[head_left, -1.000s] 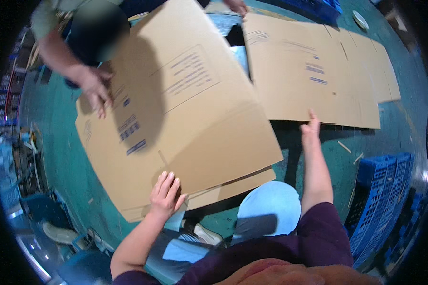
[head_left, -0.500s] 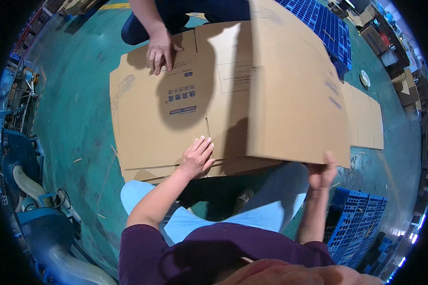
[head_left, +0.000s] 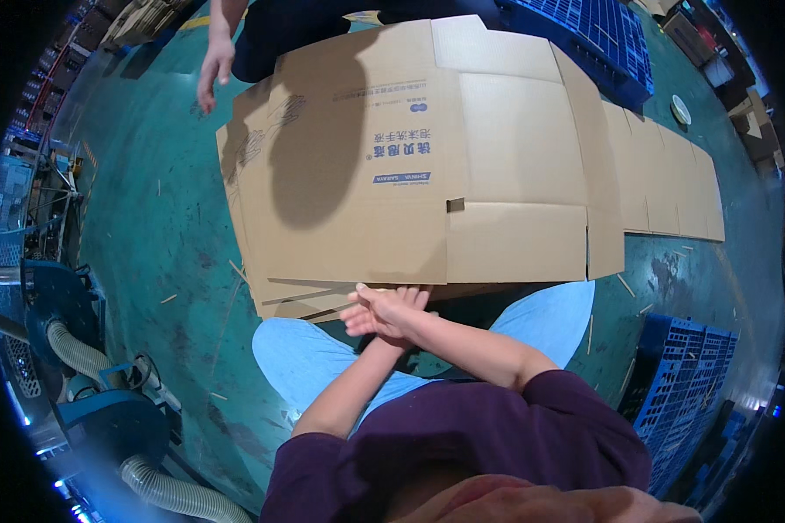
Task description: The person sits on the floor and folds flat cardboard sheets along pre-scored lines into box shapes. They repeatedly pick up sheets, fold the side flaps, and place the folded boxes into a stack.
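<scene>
A flattened cardboard carton (head_left: 515, 235) with blue print lies across the top of a stack of flattened cartons (head_left: 246, 218) in front of my knees. My arms cross at the wrists by its near edge. My right hand (head_left: 382, 312) passes over my left wrist; its fingers are spread and point left, holding nothing. Mostly hidden beneath it, my left hand (head_left: 417, 297) shows stretched fingertips against the near edge of the cardboard. Another person's hand (head_left: 217, 70) hangs beside the stack's far left corner, off the cardboard.
More flat cardboard (head_left: 672, 187) lies on the green floor to the right. A blue plastic pallet (head_left: 593, 44) stands at the far right, another blue pallet (head_left: 680, 383) at the near right. Machines with ribbed hoses (head_left: 78, 353) stand at the left. A white bowl-like dish (head_left: 680, 110) sits farther off.
The raised carton panel at the right has come down flat on the stack. My right hand has let go and crossed left over my left wrist. The other person's hand has lifted away leftward.
</scene>
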Tool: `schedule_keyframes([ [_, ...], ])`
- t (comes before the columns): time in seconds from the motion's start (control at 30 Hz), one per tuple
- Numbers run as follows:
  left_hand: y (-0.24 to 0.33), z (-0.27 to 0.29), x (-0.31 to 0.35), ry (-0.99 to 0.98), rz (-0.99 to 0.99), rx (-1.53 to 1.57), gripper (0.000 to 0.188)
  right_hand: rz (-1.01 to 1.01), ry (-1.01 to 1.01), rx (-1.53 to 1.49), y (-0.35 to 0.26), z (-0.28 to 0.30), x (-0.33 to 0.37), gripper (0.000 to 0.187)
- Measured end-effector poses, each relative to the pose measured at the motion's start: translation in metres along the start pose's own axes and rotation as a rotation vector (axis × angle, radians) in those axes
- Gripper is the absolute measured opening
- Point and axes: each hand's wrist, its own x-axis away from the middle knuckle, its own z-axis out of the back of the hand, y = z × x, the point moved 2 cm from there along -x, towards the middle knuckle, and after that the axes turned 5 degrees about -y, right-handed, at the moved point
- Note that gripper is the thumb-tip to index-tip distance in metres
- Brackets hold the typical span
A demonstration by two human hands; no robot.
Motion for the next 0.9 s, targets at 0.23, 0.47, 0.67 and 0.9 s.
schedule_keyframes([
  [0.23,0.057,0.16,-0.022,0.353,-0.25,0.195,0.037,1.016,0.414,0.427,-0.094,0.121,0.236,0.025],
  [0.47,0.073,0.156,-0.065,0.631,-0.354,-0.064,0.038,1.204,1.102,-0.586,-0.169,0.34,0.324,0.046],
  [0.67,0.045,0.103,-0.124,0.278,-0.269,-0.282,0.037,1.456,0.565,-0.167,-0.252,0.34,0.333,0.033],
  [0.9,0.0,0.113,-0.092,0.284,-0.207,-0.062,0.033,1.574,1.093,1.859,-0.201,0.087,0.309,0.037],
])
